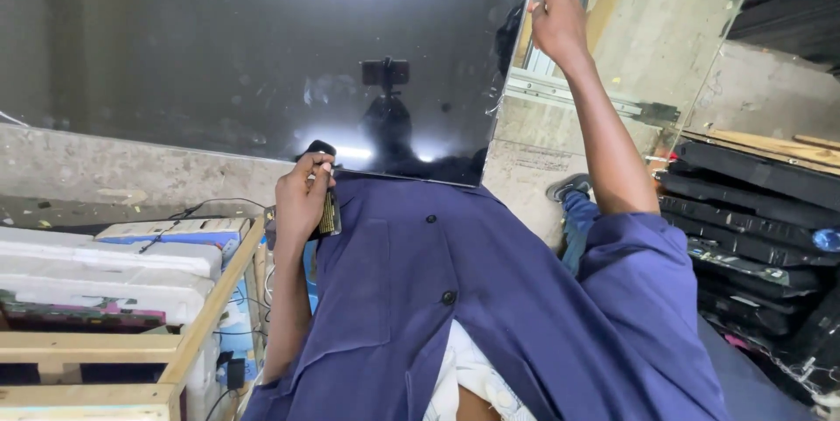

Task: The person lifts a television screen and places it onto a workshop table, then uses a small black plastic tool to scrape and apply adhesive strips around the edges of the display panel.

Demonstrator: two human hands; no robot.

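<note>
Dark glossy panel (262, 45) is running off the top and left edges; full extent unknown. Left hand (304, 198) is covering most of a small dark object (330, 214); kind unclear. Right hand (557, 23) fingertips are hiding behind the panel's edge. Stacked dark panels (752, 211) are being cut by the right edge.

- a big dark glossy panel (245, 53) fills the far left of the scene.
- left hand (304, 198) grips its near edge, fingers closed, along with a small dark tool (330, 211).
- right hand (556, 25) pinches its far right edge.
- dark panels (752, 211) are stacked at right.
</note>
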